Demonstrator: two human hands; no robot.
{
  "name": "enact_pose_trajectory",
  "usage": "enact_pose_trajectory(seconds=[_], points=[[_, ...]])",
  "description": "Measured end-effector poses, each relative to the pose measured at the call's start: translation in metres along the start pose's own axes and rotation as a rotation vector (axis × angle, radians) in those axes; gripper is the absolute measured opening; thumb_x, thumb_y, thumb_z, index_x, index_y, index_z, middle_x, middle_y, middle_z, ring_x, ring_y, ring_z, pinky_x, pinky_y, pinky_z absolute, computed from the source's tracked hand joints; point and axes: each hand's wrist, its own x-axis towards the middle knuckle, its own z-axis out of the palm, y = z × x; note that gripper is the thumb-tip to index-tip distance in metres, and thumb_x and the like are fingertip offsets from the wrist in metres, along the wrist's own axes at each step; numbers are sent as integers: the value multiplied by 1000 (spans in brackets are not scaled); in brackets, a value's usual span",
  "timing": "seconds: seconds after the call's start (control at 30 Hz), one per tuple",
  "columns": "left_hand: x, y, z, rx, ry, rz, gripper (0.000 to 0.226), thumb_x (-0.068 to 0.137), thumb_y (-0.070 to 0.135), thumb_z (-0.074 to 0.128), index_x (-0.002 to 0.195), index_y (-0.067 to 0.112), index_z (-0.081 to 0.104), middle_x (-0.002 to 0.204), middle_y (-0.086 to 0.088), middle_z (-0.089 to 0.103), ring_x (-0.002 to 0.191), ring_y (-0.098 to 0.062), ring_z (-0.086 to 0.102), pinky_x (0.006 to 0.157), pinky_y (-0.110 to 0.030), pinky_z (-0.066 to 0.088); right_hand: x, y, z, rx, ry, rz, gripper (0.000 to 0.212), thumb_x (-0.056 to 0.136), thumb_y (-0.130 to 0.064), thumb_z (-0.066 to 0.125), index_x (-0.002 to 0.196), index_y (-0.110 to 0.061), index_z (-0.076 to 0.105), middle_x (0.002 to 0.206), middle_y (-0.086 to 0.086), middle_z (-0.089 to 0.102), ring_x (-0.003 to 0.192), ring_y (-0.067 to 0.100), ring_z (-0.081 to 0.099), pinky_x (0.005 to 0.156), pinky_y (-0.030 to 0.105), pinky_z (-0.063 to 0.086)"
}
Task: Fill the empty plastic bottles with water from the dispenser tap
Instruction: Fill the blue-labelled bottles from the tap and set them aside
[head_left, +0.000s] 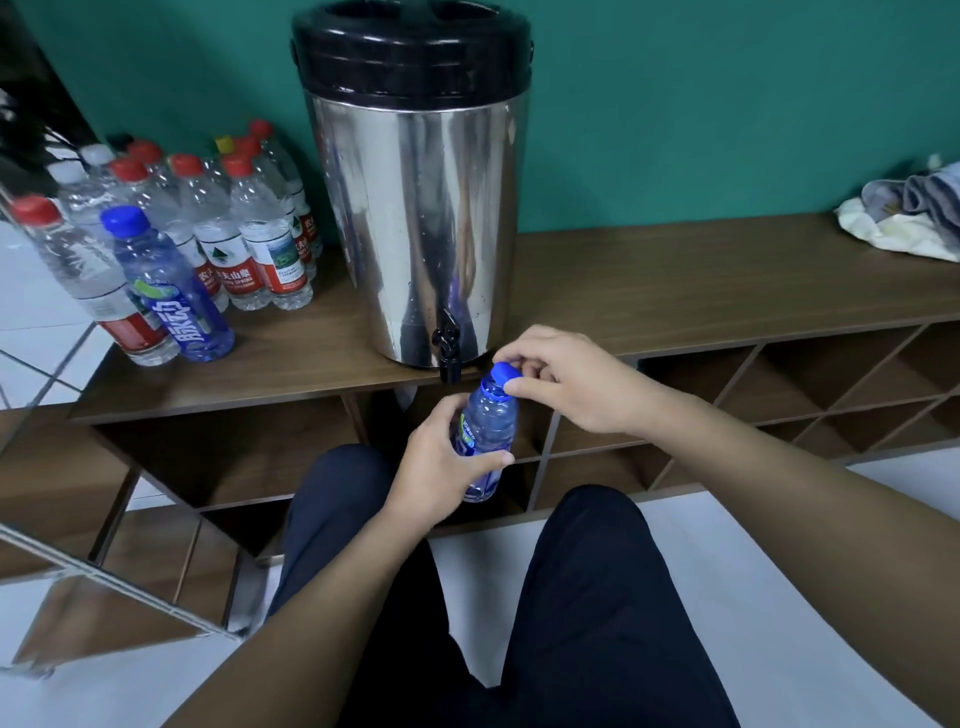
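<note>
Dark-trousered knees (582, 597) are sitting below both hands; right hand (566, 382) is pinching the blue cap (501, 373), left hand (441, 462) is gripping the blue bottle (488, 421) just under the dispenser tap (448, 345). Leftward, capped bottles (218, 228) are waiting, apparently filled; one label is reading 农夫山泉.

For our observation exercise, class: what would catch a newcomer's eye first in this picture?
The big steel dispenser with a black lid stands mid-shelf, its tap over the edge. Just below the tap, the left hand grips a blue bottle while the right hand pinches its cap. Capped bottles crowd the shelf's left end.
</note>
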Motion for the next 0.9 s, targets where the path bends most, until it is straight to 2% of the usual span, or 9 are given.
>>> enact_pose_trajectory(seconds=[0.13, 0.27, 0.4, 0.5, 0.57, 0.73, 0.77, 0.83, 0.9], points=[[-11, 18, -12, -19, -17, 30, 83, 66, 34, 107, 139, 37, 66, 127, 10, 80, 119, -12, 77, 111, -50, 59, -8, -23, -16, -90, -28, -106, 33, 107, -23, 72, 140, -23, 73, 118, -9, 59, 85, 6, 58, 79, 12, 38], [-21, 34, -27, -38, -31, 40, 85, 68, 32, 108, 142, 36, 66, 132, 9, 78, 124, -13, 75, 112, -51, 59, -6, -51, -39, -235, -161, -236, 38, 108, -14, 69, 143, -29, 70, 137, -17, 56, 100, -10, 56, 89, 7, 36], [-29, 52, -44, -43, -17, 60, 84, 71, 24, 107, 145, 27, 67, 132, 7, 79, 124, -16, 76, 110, -53, 61, 2, -77, -60, -314, -204, -310, 37, 108, -14, 69, 142, -29, 71, 138, -15, 59, 106, -4, 55, 95, 8, 37], [-34, 64, -57, -65, -4, 71, 80, 74, 15, 105, 144, 24, 68, 129, 6, 81, 120, -17, 78, 107, -54, 62, 10, -96, -69, -380, -188, -301, 28, 108, -32, 69, 136, -28, 73, 120, -11, 61, 91, 6, 59, 88, 26, 49], [-37, 70, -63, -69, 21, 76, 77, 75, 15, 105, 141, 28, 68, 126, 8, 81, 118, -17, 78, 105, -53, 64, 16, -108, -68, -417, -119, -292, 32, 106, -53, 65, 120, -26, 76, 101, -11, 58, 82, 6, 57, 84, 38, 52], [-36, 80, -82, -52, 111, 96, 83, 72, 33, 108, 143, 33, 65, 130, 13, 78, 120, -11, 76, 105, -48, 64, 28, -127, -57, -396, 96, -245, 54, 99, -77, 56, 91, -26, 72, 85, -13, 57, 78, 9, 57, 78, 42, 53], [-36, 81, -87, -47, 117, 97, 84, 72, 34, 108, 144, 34, 65, 130, 14, 78, 121, -11, 76, 105, -46, 64, 30, -129, -56, -389, 100, -239, 55, 99, -79, 55, 95, -27, 73, 90, -13, 58, 80, 8, 58, 80, 42, 53], [-37, 82, -96, -46, 132, 102, 85, 70, 32, 108, 143, 35, 65, 129, 15, 78, 120, -10, 76, 105, -45, 64, 31, -135, -60, -342, 70, -243, 59, 98, -80, 57, 123, -29, 74, 110, -15, 61, 90, 5, 62, 87, 39, 55], [-36, 81, -105, -42, 148, 108, 86, 69, 32, 109, 143, 35, 65, 127, 14, 79, 118, -11, 77, 105, -45, 63, 32, -141, -67, -267, -20, -305, 59, 101, -66, 67, 151, -36, 60, 134, -18, 57, 106, 6, 64, 93, 34, 55]])
